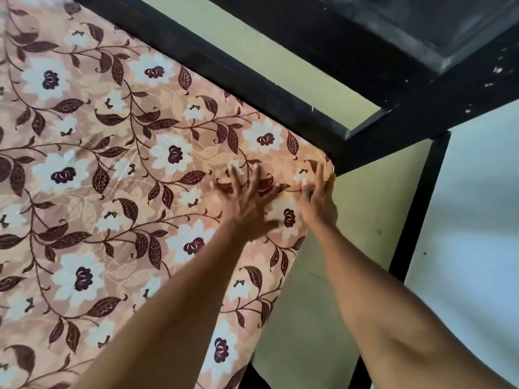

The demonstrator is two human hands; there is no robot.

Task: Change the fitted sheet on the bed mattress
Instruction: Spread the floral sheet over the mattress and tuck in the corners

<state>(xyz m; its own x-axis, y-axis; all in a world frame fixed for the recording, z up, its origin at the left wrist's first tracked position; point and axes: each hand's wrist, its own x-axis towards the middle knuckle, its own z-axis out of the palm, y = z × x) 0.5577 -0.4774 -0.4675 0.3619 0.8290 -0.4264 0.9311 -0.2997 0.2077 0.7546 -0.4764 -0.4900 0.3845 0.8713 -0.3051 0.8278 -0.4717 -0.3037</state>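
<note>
Forearms (393,304); L hand (247,204), R hand (317,203) on sheet (112,164) corner, pointing upper-rt.

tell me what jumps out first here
The peach fitted sheet with white flowers and brown leaves fills the left of the view. At its far corner the left hand presses flat, fingers spread, the right hand beside it at the edge. A black bed frame crosses behind.

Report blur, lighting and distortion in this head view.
Head view: the left hand is smeared by motion blur, its fingers ghosted; the right hand at the mattress corner is blurred less; the floral sheet is fairly sharp; the light is soft and even, with no hard shadows or glare; the black bed frame runs tilted across the wide-angle picture.
</note>
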